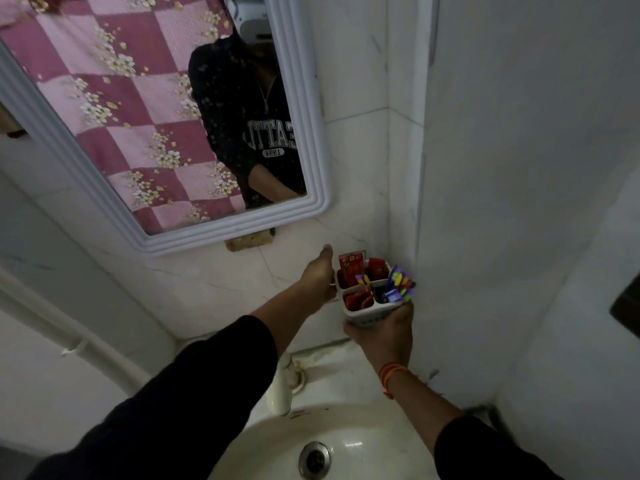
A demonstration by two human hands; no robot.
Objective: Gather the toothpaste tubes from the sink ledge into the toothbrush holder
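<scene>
A white toothbrush holder (363, 317) with several compartments is held up against the tiled wall corner, above the sink. My right hand (384, 332) grips it from below and in front. On its left side, my left hand (318, 280) clasps the holder with the thumb up. Red toothpaste tubes (351, 268) stand in the back and left compartments. Colourful purple and yellow toothbrushes (400, 285) fill the right one.
A white sink basin (363, 441) with a metal drain (314, 459) lies below, its tap (282, 386) under my left forearm. A white-framed mirror (298, 140) hangs on the left wall. A dark fixture (627, 306) sits at the right edge.
</scene>
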